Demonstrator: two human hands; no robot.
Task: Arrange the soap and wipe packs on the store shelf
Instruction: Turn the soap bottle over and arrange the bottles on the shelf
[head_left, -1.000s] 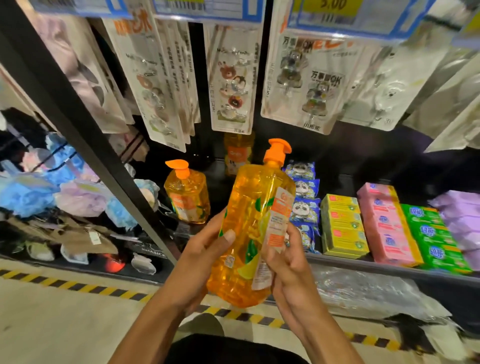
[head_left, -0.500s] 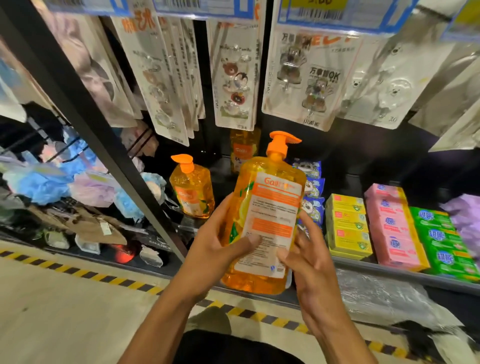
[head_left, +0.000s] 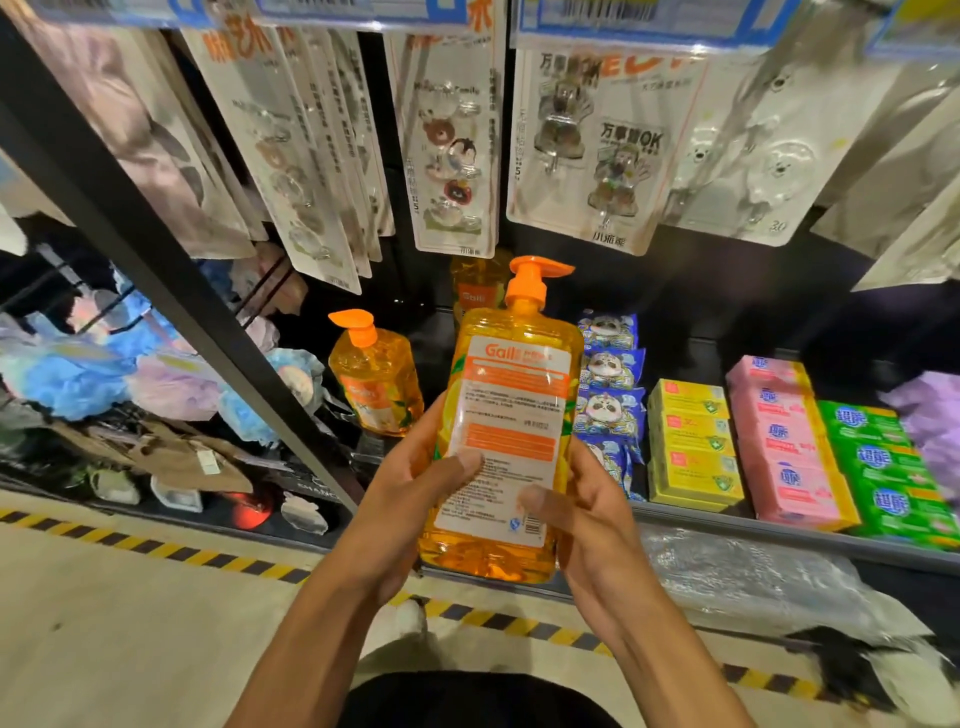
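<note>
Both hands hold one orange bottle (head_left: 511, 415) upright in front of the shelf (head_left: 753, 530), off its surface. The left hand (head_left: 415, 499) grips the bottle's left side, fingers wrapped behind it and thumb laid across the lower left of the label (head_left: 511, 395). The right hand (head_left: 587, 525) grips the right side lower down, its thumb pressed on the label's bottom part near the barcode and its fingers curled round the back. The label, white with orange bands, faces the camera, and the orange pump (head_left: 535, 278) sticks up above the hands with its spout pointing right. Just left of the left hand and farther back, a second bottle (head_left: 376, 382) of the same kind stands on the shelf, spout pointing left. A third bottle (head_left: 475, 291) stands at the back, straight beyond the hands, mostly hidden by the held one and by a card above. Right of the right hand, blue wipe packs (head_left: 610, 374) with panda faces lie in a row running back along the shelf, the nearest partly behind the hand. Farther right come yellow soap (head_left: 691, 441), then pink soap (head_left: 784, 441), then green soap (head_left: 883, 467), each in its own row side by side, and blurred purple packs (head_left: 930, 421) at the far right. Above the hands hang hook cards (head_left: 452, 156) in clear plastic. Well left of the left hand, beyond a dark slanting post (head_left: 156, 270), lie blue and lilac sponges (head_left: 78, 374). Below the hands, yellow-and-black tape (head_left: 156, 546) crosses the pale floor (head_left: 130, 649), and a plastic sheet (head_left: 737, 571) lies under the shelf to the right.
</note>
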